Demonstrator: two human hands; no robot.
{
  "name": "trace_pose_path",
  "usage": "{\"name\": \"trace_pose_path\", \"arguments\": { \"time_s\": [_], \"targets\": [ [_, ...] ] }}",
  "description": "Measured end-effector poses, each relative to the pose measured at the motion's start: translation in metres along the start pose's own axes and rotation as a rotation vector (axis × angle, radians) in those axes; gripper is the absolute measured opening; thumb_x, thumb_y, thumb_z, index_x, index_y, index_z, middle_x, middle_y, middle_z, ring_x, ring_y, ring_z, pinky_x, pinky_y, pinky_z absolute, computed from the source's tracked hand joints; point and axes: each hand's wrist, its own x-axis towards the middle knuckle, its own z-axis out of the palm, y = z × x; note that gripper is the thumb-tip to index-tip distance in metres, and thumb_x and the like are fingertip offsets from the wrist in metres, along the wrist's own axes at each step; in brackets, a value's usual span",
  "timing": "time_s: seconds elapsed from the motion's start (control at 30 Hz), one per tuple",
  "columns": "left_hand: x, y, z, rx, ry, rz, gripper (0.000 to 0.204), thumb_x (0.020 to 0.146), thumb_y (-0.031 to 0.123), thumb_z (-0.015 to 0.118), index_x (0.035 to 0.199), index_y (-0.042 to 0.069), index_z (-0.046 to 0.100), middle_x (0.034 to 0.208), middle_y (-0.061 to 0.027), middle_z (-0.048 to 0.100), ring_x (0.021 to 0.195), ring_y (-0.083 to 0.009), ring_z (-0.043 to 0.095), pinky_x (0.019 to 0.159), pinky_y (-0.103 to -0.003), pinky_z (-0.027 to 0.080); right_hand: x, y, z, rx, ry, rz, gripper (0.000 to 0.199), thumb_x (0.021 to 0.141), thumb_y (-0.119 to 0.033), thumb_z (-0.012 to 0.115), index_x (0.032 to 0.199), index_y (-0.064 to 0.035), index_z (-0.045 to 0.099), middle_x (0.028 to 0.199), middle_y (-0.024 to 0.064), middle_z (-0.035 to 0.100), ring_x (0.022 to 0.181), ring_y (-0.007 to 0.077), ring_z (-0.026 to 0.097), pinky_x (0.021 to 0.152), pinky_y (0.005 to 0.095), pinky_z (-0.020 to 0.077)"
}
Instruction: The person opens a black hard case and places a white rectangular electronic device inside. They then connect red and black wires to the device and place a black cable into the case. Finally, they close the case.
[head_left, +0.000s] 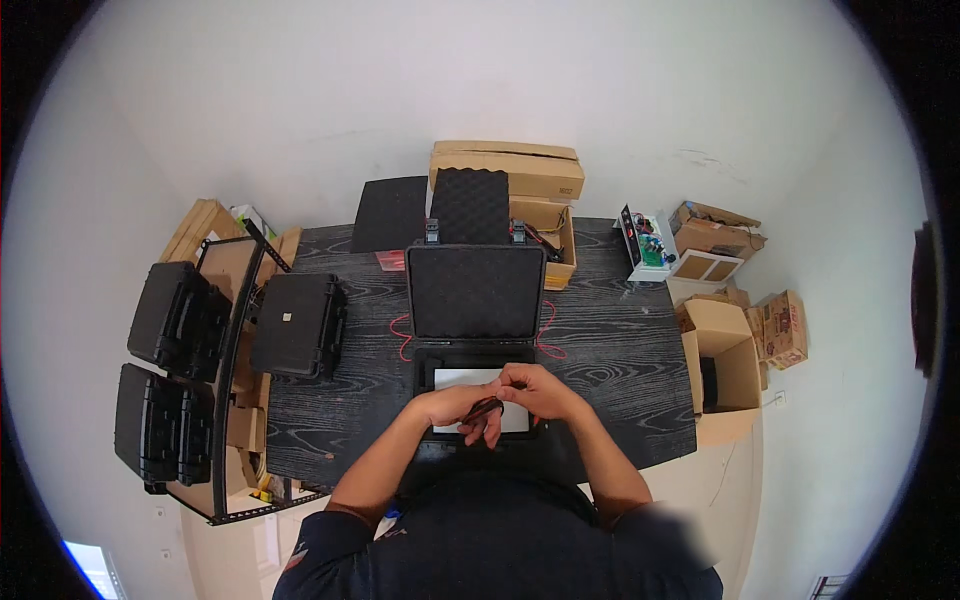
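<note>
An open black hard case stands on the dark wood-grain table, its lid raised and lined with dark foam. A white flat-topped thing sits inside the case. Over it, my left hand is closed on a small bundle of black and red cable. My right hand meets it from the right, fingers pinched together at the bundle's upper end. What exactly those fingertips grip is hidden. A thin red cord lies on the table beside the case.
Left of the open case lies a closed black case; more black cases rest on a metal-framed rack. Behind are egg-crate foam, a cardboard box with cables and a long carton. An electronics unit stands far right, near cartons.
</note>
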Motion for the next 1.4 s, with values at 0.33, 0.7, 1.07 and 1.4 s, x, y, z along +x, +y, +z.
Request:
{"name": "trace_pose_path", "arguments": {
  "time_s": [0.33, 0.7, 1.07, 1.4],
  "targets": [
    [-0.006, -0.019, -0.009, -0.306, -0.010, 0.311, 0.081, 0.109, 0.058, 0.023, 0.065, 0.004, 0.064, 0.077, -0.0190, 0.070, 0.051, -0.0202, 0.060, 0.043, -0.026, 0.038, -0.002, 0.019, 0.026, 0.408, 0.165, 0.205, 0.026, 0.109, -0.028, 0.059, 0.106, -0.0035, 0.065, 0.089, -0.0015, 0.059, 0.077, 0.0070, 0.056, 0.056, 0.0242, 0.0512],
    [-0.006, -0.020, -0.008, -0.364, 0.116, 0.336, 0.079, 0.109, 0.060, 0.025, 0.061, 0.006, 0.059, 0.066, -0.0136, 0.064, 0.053, -0.0223, 0.059, 0.046, -0.029, 0.044, 0.000, -0.008, 0.027, 0.352, 0.157, 0.347, 0.015, 0.106, -0.013, 0.061, 0.116, -0.0048, 0.068, 0.104, 0.0010, 0.068, 0.092, 0.0114, 0.060, 0.084, 0.0295, 0.0493],
    [-0.003, -0.013, -0.003, -0.388, 0.353, 0.340, 0.079, 0.110, 0.057, 0.027, 0.061, 0.005, 0.062, 0.062, -0.0170, 0.065, 0.051, -0.0242, 0.058, 0.048, -0.032, 0.047, -0.004, 0.000, 0.036, 0.217, 0.212, 0.007, 0.037, 0.100, -0.006, 0.064, 0.136, -0.0011, 0.062, 0.116, 0.0077, 0.074, 0.100, 0.0156, 0.070, 0.086, 0.0341, 0.0554],
    [0.013, -0.041, -0.009, -0.052, 0.885, 0.542, 0.053, 0.112, 0.044, 0.045, 0.088, 0.002, 0.065, 0.080, -0.0089, 0.070, 0.075, -0.0145, 0.066, 0.068, -0.026, 0.050, 0.002, -0.003, 0.042, 0.444, 0.214, 0.201, 0.030, 0.102, -0.007, 0.064, 0.131, 0.0026, 0.062, 0.111, 0.0089, 0.072, 0.097, 0.0155, 0.072, 0.086, 0.0316, 0.0599]
  ]
}}
